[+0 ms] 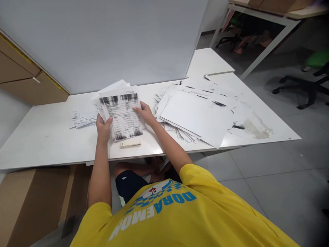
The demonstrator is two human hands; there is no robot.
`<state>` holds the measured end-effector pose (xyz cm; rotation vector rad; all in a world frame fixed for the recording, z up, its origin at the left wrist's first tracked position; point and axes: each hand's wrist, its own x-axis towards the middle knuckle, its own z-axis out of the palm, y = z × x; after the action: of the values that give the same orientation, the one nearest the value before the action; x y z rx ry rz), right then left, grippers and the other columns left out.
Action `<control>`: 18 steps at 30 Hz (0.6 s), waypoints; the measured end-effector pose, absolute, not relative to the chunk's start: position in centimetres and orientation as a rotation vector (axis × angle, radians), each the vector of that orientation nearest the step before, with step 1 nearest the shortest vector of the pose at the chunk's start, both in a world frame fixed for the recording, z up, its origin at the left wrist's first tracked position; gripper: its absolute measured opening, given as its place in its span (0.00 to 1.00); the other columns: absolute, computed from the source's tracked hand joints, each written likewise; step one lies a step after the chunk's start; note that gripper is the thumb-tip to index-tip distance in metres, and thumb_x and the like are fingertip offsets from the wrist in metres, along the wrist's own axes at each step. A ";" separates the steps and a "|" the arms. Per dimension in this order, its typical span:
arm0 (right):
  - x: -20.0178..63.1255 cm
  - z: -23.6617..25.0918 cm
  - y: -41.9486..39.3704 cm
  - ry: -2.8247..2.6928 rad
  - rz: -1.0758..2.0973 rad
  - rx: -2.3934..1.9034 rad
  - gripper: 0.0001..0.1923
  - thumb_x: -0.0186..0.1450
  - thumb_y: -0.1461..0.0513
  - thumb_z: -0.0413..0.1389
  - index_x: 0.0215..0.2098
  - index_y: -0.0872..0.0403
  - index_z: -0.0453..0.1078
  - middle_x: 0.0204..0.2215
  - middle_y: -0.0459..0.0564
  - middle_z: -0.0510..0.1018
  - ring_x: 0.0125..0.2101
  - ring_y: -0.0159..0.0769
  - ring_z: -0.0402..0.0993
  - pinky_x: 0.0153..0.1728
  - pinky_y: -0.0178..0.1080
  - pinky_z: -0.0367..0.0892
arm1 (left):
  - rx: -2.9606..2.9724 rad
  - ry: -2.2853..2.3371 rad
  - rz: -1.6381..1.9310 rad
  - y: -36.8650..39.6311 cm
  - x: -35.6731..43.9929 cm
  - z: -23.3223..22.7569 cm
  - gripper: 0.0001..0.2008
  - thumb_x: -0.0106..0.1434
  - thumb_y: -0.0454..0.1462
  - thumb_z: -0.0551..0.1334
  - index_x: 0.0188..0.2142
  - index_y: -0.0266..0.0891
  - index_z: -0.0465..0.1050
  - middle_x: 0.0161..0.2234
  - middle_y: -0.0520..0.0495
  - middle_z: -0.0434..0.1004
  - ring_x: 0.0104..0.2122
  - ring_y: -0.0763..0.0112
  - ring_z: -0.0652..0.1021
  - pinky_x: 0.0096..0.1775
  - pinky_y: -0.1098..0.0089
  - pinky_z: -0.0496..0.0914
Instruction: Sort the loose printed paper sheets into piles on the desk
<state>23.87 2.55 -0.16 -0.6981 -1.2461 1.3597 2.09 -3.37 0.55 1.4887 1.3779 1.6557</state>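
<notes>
Both my hands hold a stack of printed sheets (122, 115) above the white table (46, 137). My left hand (103, 127) grips the stack's lower left edge. My right hand (145, 112) grips its right edge. The top sheet has dark smudged bands at top and bottom and lines of print between. A small cream pad (130, 143) lies on the table just below the stack. More sheets fan out behind the held stack.
A big pile of blank white sheets (195, 115) spreads to the right. A smaller pile of papers (83, 119) lies at the left. A white partition (110, 41) stands behind. Cardboard boxes (31, 202) sit under the table at left. Office chair (308, 84) at far right.
</notes>
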 end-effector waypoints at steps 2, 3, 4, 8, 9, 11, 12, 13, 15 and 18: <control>24.0 -0.2 2.7 -1.256 1.334 -0.706 0.29 0.53 0.39 0.63 0.40 0.51 0.71 0.41 0.49 0.81 0.46 0.47 0.76 0.50 0.48 0.73 | 1.521 1.371 1.642 -3.3 2.4 1.2 0.38 0.52 0.59 0.69 0.54 0.39 0.68 0.54 0.36 0.75 0.56 0.54 0.76 0.58 0.58 0.69; 24.1 -0.3 2.8 -1.274 1.315 -0.709 0.29 0.54 0.38 0.61 0.41 0.51 0.70 0.42 0.49 0.81 0.47 0.47 0.75 0.51 0.49 0.73 | 1.528 1.367 1.635 -3.2 2.6 1.5 0.38 0.52 0.59 0.69 0.55 0.40 0.68 0.54 0.36 0.75 0.56 0.53 0.75 0.58 0.58 0.69; 24.1 -0.4 2.9 -1.301 1.285 -0.717 0.30 0.56 0.38 0.60 0.42 0.51 0.70 0.43 0.50 0.80 0.48 0.47 0.75 0.52 0.49 0.72 | 1.530 1.365 1.632 -3.1 2.7 1.8 0.38 0.52 0.59 0.69 0.55 0.40 0.68 0.55 0.36 0.75 0.56 0.54 0.75 0.58 0.57 0.69; 24.2 -0.9 3.6 -1.420 1.040 -0.874 0.34 0.59 0.35 0.55 0.47 0.52 0.68 0.50 0.55 0.75 0.54 0.49 0.70 0.58 0.51 0.67 | 1.518 1.370 1.676 -2.9 3.4 2.4 0.37 0.52 0.59 0.69 0.55 0.41 0.68 0.54 0.37 0.75 0.55 0.55 0.76 0.59 0.57 0.69; 24.3 -0.9 3.7 -1.432 0.986 -0.907 0.36 0.59 0.34 0.55 0.50 0.52 0.66 0.52 0.56 0.73 0.56 0.49 0.68 0.59 0.51 0.65 | 1.516 1.370 1.701 -2.8 3.6 2.5 0.37 0.53 0.59 0.68 0.55 0.41 0.68 0.53 0.38 0.76 0.55 0.55 0.76 0.59 0.56 0.68; 24.3 -0.9 3.9 -1.446 0.978 -0.903 0.38 0.59 0.34 0.54 0.53 0.52 0.64 0.54 0.57 0.71 0.57 0.49 0.66 0.60 0.50 0.64 | 1.521 1.348 1.762 -2.5 3.7 2.9 0.36 0.54 0.58 0.68 0.56 0.42 0.67 0.53 0.39 0.76 0.56 0.56 0.76 0.61 0.56 0.67; 24.3 -0.9 3.9 -1.451 1.020 -0.868 0.38 0.59 0.34 0.54 0.54 0.52 0.64 0.54 0.56 0.71 0.57 0.48 0.67 0.60 0.49 0.64 | 1.525 1.324 1.800 -2.3 3.7 3.3 0.35 0.55 0.58 0.67 0.57 0.43 0.67 0.54 0.40 0.76 0.57 0.56 0.75 0.62 0.57 0.66; 24.3 -0.8 3.9 -1.452 1.081 -0.823 0.37 0.60 0.34 0.54 0.53 0.51 0.65 0.53 0.54 0.73 0.56 0.47 0.68 0.59 0.48 0.66 | 1.527 1.300 1.836 -2.1 3.7 3.7 0.34 0.56 0.57 0.67 0.57 0.44 0.66 0.54 0.41 0.75 0.57 0.57 0.75 0.62 0.58 0.66; 24.3 -0.8 3.9 -1.427 1.207 -0.746 0.35 0.59 0.35 0.54 0.50 0.51 0.67 0.48 0.52 0.76 0.51 0.46 0.72 0.56 0.47 0.69 | 1.519 1.269 1.904 -1.8 3.6 4.7 0.31 0.58 0.55 0.66 0.56 0.45 0.66 0.56 0.42 0.74 0.59 0.58 0.73 0.63 0.60 0.66; 23.9 -1.0 3.8 -1.337 1.260 -0.730 0.34 0.60 0.35 0.52 0.49 0.51 0.68 0.43 0.51 0.77 0.47 0.43 0.75 0.53 0.47 0.71 | 1.455 1.221 2.028 -1.6 3.4 6.0 0.31 0.60 0.50 0.66 0.58 0.40 0.63 0.58 0.40 0.72 0.62 0.59 0.70 0.63 0.61 0.65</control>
<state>23.87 3.82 -0.99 -0.7296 -1.3370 1.2599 3.39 -1.59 6.03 1.4549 1.2214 2.0285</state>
